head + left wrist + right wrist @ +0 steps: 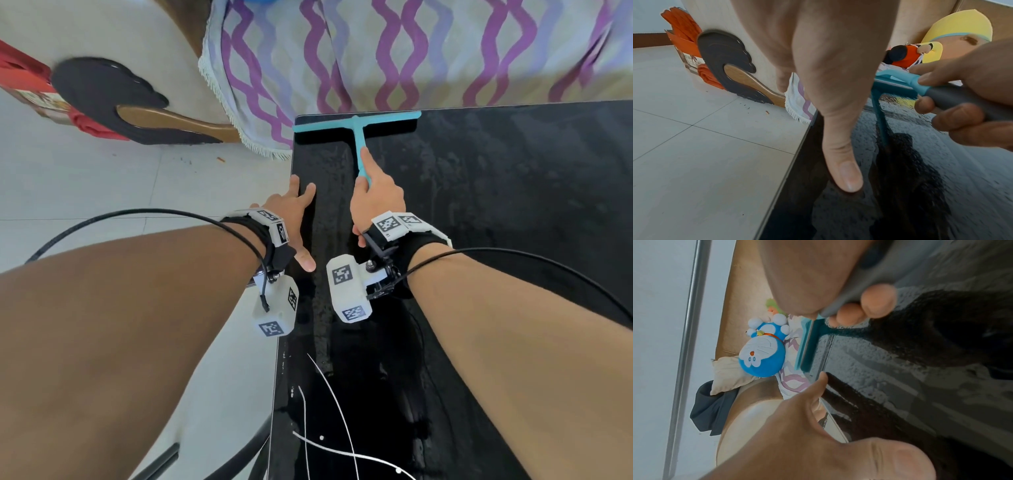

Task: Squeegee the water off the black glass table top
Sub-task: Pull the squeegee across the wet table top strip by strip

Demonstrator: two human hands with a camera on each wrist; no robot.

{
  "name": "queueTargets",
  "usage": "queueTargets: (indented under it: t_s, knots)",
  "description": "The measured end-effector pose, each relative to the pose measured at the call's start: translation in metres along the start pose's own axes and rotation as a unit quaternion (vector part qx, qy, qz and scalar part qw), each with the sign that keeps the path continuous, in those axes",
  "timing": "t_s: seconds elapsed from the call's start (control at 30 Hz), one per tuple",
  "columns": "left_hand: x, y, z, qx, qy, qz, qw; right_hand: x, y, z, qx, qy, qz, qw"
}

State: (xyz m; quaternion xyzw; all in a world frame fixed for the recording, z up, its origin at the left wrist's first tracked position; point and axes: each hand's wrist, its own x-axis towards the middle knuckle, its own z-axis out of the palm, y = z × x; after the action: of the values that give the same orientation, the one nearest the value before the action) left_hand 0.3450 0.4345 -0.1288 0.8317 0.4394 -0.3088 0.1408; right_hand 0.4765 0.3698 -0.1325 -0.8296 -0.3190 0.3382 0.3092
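A teal squeegee [358, 125] lies with its blade along the far left corner of the wet black glass table top [496, 192]. My right hand [375, 198] grips its grey handle [953, 97], index finger stretched along the teal stem. The blade [807, 345] meets the glass near the far edge. My left hand [298, 212] rests flat on the table's left edge, fingers straight, thumb [846, 175] pressing the glass. Water film and droplets [445, 164] cover the surface to the right of the squeegee; a darker wiped strip [329, 212] runs between my hands.
A purple-patterned cloth [394, 51] hangs just beyond the table's far edge. Tiled floor [120, 185] lies to the left, with a curved black and wood piece [137, 106] and a red box [24, 75]. Plush toys [762, 353] sit beyond the table. White cables [329, 428] reflect near me.
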Motion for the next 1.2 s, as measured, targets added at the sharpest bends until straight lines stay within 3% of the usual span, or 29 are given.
queueTargets:
  t_s: [0.47, 0.7, 0.87, 1.2]
  knots:
    - [-0.011, 0.016, 0.003, -0.020, 0.063, -0.051, 0.996, -0.053, 0.033, 0.000, -0.032, 0.005, -0.017, 0.999]
    - [-0.041, 0.012, 0.020, -0.169, 0.056, -0.110, 0.978, -0.083, 0.036, -0.003, -0.040, -0.011, 0.006, 0.999]
    - [-0.071, 0.013, 0.042, -0.219, 0.104, -0.108, 0.964, -0.117, 0.040, -0.007, -0.047, -0.018, 0.025, 0.998]
    - [-0.130, 0.025, 0.088, -0.190, -0.027, -0.077, 0.978, -0.182, 0.061, -0.004, -0.064, -0.037, 0.046, 0.996]
